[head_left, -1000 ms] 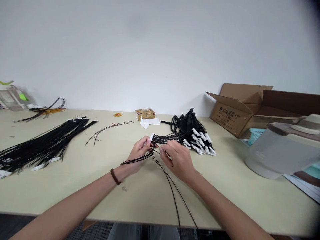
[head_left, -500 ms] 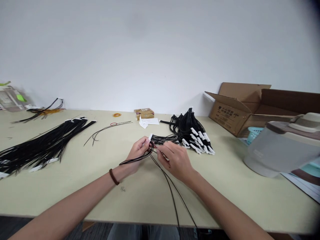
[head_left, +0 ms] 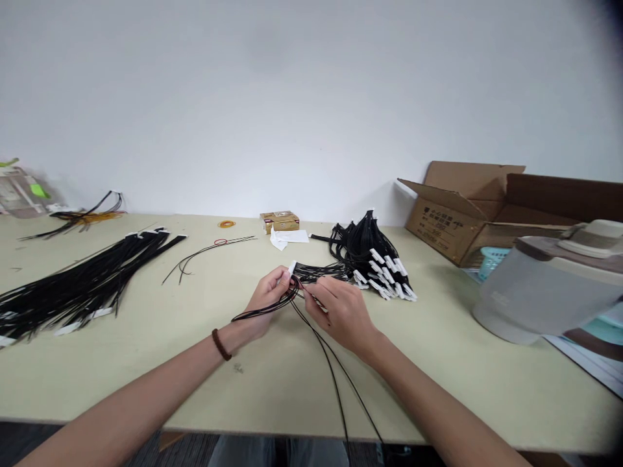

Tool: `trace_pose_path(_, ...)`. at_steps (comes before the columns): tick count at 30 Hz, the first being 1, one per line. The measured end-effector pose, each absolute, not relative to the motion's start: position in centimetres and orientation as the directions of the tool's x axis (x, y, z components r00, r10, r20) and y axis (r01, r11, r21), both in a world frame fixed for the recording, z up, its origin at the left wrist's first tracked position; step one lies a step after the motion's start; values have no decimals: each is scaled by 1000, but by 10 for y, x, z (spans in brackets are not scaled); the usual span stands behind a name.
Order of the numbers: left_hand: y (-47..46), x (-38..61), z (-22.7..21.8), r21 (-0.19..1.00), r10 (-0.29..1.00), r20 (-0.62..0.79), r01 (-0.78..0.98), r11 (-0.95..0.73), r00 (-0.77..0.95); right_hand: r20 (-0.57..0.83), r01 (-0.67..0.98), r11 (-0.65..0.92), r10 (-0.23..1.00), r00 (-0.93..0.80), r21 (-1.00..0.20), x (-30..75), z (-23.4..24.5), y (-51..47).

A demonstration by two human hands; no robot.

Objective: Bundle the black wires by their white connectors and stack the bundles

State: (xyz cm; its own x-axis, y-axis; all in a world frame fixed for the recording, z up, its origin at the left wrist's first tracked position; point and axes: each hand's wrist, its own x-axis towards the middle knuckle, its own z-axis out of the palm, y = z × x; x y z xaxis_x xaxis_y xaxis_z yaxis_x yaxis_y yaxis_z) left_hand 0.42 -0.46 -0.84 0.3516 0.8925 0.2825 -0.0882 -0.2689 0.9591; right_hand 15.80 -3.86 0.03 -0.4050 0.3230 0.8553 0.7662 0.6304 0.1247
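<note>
- Pinched round the looped black wires [head_left: 263, 313], my left grip [head_left: 267, 293] has a white end piece [head_left: 292, 266] showing at its thumb.
- My right grip [head_left: 343, 310] bunches its fingertips beside them (whether on a strand, I cannot tell).
- Those wires sit over mid-tabletop [head_left: 219, 279], left of the dark pile [head_left: 367, 243]; two strands [head_left: 335, 370] trail past the near edge.
- Best, I judge, to anchor left and make small fingertip moves right, avoiding tangles.
</note>
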Motion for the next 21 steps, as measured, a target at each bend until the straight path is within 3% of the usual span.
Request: trace_pose_path(21,-4,4,-11,962,896,271,-99,-253,352,852,767,621,303,-426,163,158,0,-38)
